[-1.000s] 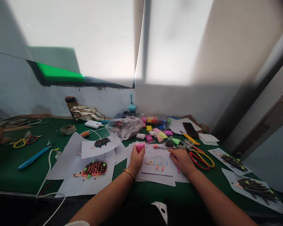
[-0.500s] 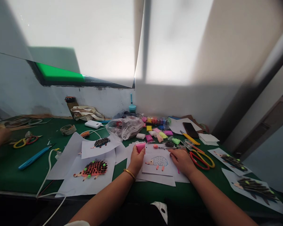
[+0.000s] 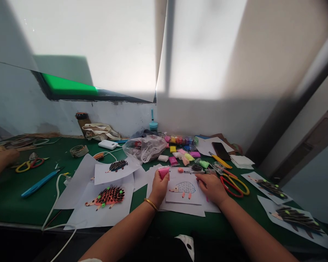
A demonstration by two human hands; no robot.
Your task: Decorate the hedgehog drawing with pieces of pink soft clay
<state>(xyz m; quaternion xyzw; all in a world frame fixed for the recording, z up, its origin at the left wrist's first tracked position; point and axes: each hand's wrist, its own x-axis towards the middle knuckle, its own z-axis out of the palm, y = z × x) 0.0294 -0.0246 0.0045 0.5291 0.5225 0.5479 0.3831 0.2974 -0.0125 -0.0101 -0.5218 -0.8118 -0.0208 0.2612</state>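
My left hand [image 3: 159, 187], with a gold bangle at the wrist, is closed around a pink packet of modelling clay [image 3: 164, 171], held beside the drawing's upper left corner. The white sheet with a hedgehog drawing [image 3: 186, 187] lies between my hands, on top of other papers. Its hedgehog has a blue scalloped outline, with a peach face and pink feet. My right hand [image 3: 211, 187] rests at the sheet's upper right edge, index finger extended and the other fingers partly hidden. A small pink piece [image 3: 207, 198] shows under that hand. An orange-pink lump [image 3: 180, 170] lies above the drawing.
Clay packets [image 3: 173, 161] and a plastic bag [image 3: 149, 147] lie behind the drawing. Scissors [image 3: 236, 185], a yellow cutter [image 3: 221, 161] and a phone [image 3: 221, 150] are at right. Finished hedgehog pictures [image 3: 109, 214] flank me. Another person's hand [image 3: 5, 158] is far left.
Both of my hands stay nearly in place, with the pink packet still in the left. The other person's hand at far left has moved slightly right.
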